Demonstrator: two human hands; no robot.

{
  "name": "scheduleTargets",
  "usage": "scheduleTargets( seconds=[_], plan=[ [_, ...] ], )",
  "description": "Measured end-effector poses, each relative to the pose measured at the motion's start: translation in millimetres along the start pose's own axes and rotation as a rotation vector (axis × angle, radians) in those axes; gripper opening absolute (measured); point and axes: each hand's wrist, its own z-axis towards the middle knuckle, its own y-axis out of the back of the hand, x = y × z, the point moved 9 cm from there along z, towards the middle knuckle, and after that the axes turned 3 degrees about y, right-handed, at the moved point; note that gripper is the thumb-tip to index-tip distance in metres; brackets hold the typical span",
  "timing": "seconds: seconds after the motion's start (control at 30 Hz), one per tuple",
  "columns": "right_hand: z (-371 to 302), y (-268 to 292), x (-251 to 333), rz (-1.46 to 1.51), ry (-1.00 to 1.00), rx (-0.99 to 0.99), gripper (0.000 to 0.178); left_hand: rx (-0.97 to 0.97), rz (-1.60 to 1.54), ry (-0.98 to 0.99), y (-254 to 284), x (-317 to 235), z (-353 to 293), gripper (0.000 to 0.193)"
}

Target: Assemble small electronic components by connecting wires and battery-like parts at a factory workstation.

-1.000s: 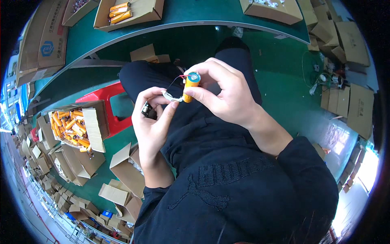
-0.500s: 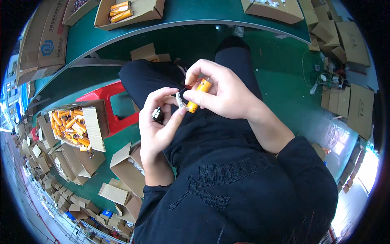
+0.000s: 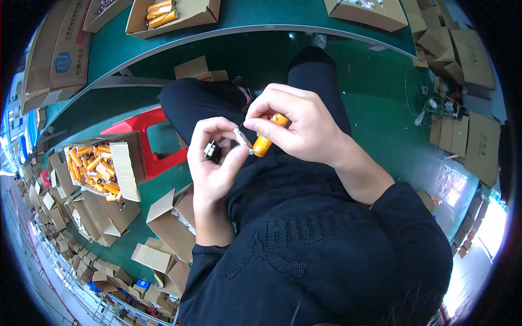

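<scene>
Cylinder (image 3: 263, 145) slants behind the thumb of the right hand (image 3: 300, 120) (pinching a thin wire (image 3: 242, 125)).

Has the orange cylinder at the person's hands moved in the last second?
Yes. The orange cylinder has shifted right and down the picture, farther from the green table.

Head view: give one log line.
left hand holds white flexible strip, small black-and-silver blocky part; right hand holds glossy orange cylinder; nearby: brown cardboard box of orange cylinders
</scene>
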Motion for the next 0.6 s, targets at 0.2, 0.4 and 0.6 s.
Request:
scheduleTargets(
  seconds=[0.2,0.4,0.6],
  plan=[
    [-1.5,3.8,13.8,-0.024,0.159,-0.079,0.01,-0.049,0.035,-0.088,4.9,-1.1,-1.2,0.019],
    [-2.5,5.7,18.0,-0.057,0.183,-0.123,0.012,-0.135,-0.038,-0.175,9.5,-2.0,-1.6,0.018],
    [-3.6,14.4,11.0,-0.046,0.137,-0.189,0.012,-0.149,-0.108,-0.093,9.8,-0.4,-1.2,0.025]
  ],
)
